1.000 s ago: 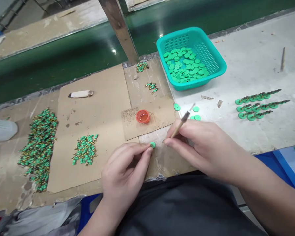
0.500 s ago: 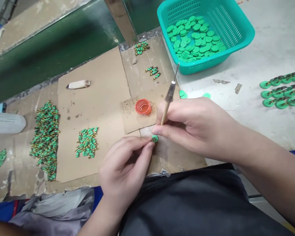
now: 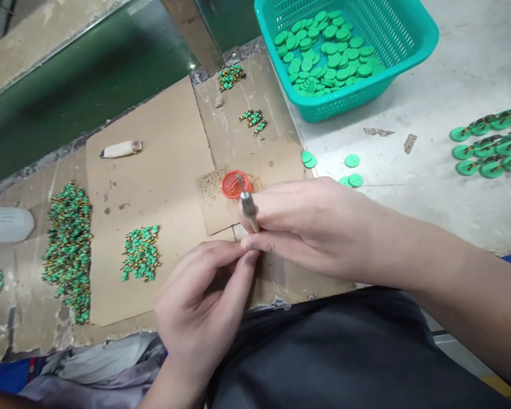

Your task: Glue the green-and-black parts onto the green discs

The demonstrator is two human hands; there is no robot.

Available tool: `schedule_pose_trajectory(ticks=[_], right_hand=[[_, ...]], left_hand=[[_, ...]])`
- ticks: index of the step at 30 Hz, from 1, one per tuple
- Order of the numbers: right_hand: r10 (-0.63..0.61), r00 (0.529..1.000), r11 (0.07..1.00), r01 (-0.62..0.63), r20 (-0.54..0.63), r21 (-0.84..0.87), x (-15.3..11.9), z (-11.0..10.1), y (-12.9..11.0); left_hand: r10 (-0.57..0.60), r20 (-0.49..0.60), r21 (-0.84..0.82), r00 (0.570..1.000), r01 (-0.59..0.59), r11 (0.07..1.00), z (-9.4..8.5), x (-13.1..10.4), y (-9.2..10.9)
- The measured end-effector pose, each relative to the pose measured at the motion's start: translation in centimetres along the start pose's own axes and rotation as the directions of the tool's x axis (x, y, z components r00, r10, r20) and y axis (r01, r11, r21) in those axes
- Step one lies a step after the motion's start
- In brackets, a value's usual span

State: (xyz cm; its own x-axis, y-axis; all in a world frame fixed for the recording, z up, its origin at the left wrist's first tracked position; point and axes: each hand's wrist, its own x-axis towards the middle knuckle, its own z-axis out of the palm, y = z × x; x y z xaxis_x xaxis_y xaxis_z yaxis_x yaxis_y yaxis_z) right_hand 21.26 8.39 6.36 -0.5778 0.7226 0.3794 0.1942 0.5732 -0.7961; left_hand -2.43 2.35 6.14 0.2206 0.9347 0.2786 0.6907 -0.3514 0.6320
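Note:
My left hand (image 3: pixel 208 307) is closed in a pinch at the middle of the work surface; the small green button-like disc seen in it earlier is now hidden behind the fingertips. My right hand (image 3: pixel 323 233) grips a wooden-handled needle tool (image 3: pixel 249 207) with a dark metal collar, its thin tip pointing up and away. Both hands' fingertips meet, right thumb against left fingers. Just beyond them is a small red cup (image 3: pixel 234 184) with shiny contents, on a cardboard scrap (image 3: pixel 213 213).
A teal basket (image 3: pixel 349 102) of green discs stands at the back right, with loose discs (image 3: pixel 352 161) before it. Rows of discs bearing dark pieces (image 3: pixel 491 169) lie far right. Small green-and-gold pieces (image 3: pixel 70 250) are heaped left, near a white stub (image 3: pixel 121 149) and a bottle (image 3: pixel 6 223).
My right hand has moved left onto the left fingertips, covering the green disc. The needle tool has tilted, its tip swinging left and away. The view has shifted slightly.

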Motion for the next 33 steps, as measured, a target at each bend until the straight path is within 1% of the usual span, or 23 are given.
schedule_pose_trajectory(ticks=[7, 13, 19, 21, 24, 26, 33], right_hand=[[-0.005, 1.0, 1.0, 0.005, 0.009, -0.022, 0.2, 0.2, 0.1], [-0.046, 0.999, 0.999, 0.046, -0.009, -0.021, 0.3, 0.6, 0.2], [-0.013, 1.0, 0.999, 0.013, 0.011, -0.042, 0.5, 1.0, 0.1], [-0.022, 0.999, 0.999, 0.021, -0.023, -0.048, 0.2, 1.2, 0.1], [-0.057, 0.99, 0.997, 0.05, -0.131, -0.06, -0.4, 1.2, 0.2], [-0.066, 0.982, 0.996, 0.054, -0.178, -0.072, -0.9, 1.1, 0.2], [-0.097, 0.987, 0.995, 0.093, -0.127, -0.037, -1.1, 1.2, 0.1]], left_hand=[[0.024, 0.003, 0.014, 1.0, -0.024, 1.0, 0.0, 0.0, -0.1], [0.062, -0.017, 0.009, 0.998, -0.061, 0.998, 0.0, 0.2, -0.3], [0.069, -0.027, 0.008, 0.997, -0.069, 0.998, 0.2, 0.4, -0.3], [0.059, -0.025, -0.005, 0.998, -0.059, 0.998, 0.3, 0.5, -0.3], [0.036, -0.019, -0.031, 0.999, -0.037, 0.999, 0.3, 0.5, -0.1], [0.035, -0.018, -0.04, 0.999, -0.036, 0.999, 0.3, 0.5, 0.0], [0.027, -0.022, -0.058, 0.999, -0.028, 0.998, 0.3, 0.6, 0.1]])
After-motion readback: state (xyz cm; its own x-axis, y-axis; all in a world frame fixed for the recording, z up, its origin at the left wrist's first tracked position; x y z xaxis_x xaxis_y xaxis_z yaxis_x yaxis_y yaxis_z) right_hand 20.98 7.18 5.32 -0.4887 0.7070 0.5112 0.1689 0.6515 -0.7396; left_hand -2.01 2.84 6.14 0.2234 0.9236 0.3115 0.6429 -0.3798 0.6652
